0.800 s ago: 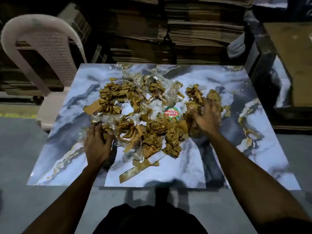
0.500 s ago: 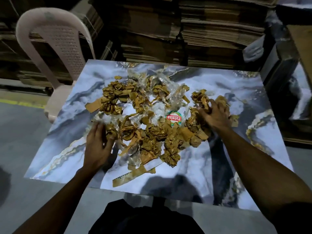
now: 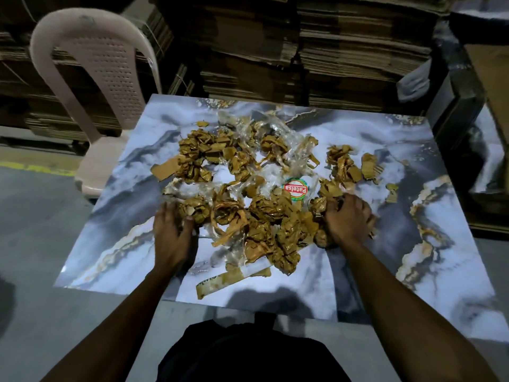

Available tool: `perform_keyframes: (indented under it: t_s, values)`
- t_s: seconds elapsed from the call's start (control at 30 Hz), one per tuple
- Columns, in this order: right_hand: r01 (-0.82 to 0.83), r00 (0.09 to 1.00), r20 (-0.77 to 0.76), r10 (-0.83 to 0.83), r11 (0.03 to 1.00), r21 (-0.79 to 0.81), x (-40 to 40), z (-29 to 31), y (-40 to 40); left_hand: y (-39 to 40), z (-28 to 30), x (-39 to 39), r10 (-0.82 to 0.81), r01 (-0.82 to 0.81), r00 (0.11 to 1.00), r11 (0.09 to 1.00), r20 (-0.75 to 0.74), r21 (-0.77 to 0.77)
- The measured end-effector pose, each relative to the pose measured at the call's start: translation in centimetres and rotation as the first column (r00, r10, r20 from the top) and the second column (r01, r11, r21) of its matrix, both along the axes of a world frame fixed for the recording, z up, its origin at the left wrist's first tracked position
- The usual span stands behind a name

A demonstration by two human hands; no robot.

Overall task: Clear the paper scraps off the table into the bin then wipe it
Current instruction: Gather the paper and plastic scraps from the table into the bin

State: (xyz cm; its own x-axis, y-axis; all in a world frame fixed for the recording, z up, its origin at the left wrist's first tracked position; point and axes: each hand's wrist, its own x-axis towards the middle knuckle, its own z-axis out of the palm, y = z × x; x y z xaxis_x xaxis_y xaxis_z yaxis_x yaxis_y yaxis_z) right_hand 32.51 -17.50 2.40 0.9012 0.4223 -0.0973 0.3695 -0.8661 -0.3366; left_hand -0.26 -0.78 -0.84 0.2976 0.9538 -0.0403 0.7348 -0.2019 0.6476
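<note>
A heap of crumpled brown paper scraps (image 3: 256, 199), mixed with crinkled clear film, was spread over the middle of one glossy marble-patterned table (image 3: 385, 150). One round red-and-green label (image 3: 295, 189) was seen among them. The left hand (image 3: 172, 235) was laid with fingers spread against the heap's near left edge. The right hand (image 3: 347, 219) was curled around scraps. One perforated plastic chair (image 3: 107, 64) was seen beside stacked flat cardboard (image 3: 303, 45).

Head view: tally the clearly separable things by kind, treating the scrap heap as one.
Hands: 2, left hand and right hand
Paper scrap pile: 1
Round red-and-green label: 1
Marble-patterned table: 1
Plastic chair: 1
Total: 6
No bin is in view.
</note>
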Motion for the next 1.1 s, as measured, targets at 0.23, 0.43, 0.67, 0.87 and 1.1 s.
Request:
perform_keyframes:
  t_s: [0.23, 0.43, 0.67, 0.87, 1.1]
  values:
    - [0.075, 0.994, -0.095, -0.054, 0.972, 0.225, -2.8, 0.3, -2.5, 0.7, 1.2, 0.1, -0.060, 0.064, 0.984, 0.998, 0.166, -0.020]
    - [0.147, 0.981, -0.159, -0.113, 0.964, 0.221, -8.7, -1.1, -4.2, 1.2, 0.0, 1.1, -0.269, 0.269, 0.963, 0.963, 0.031, -0.002]
    - [0.297, 0.941, -0.300, -0.155, 0.804, 0.516, -10.5, 0.3, -2.8, -0.7, 2.7, 2.5, -0.239, 0.268, 0.952, 0.953, 0.191, -0.142]
    - [0.296, 0.944, -0.283, -0.172, 0.821, 0.489, -11.4, 0.1, -6.7, -4.7, 3.2, -2.6, -0.650, 0.691, 0.721, 0.703, -0.240, 0.170]
    - [0.260, 0.918, -0.392, -0.063, 0.842, 0.473, -13.7, -0.5, -7.2, -6.1, 0.3, -1.8, -0.625, 0.699, 0.684, 0.708, -0.375, 0.096]
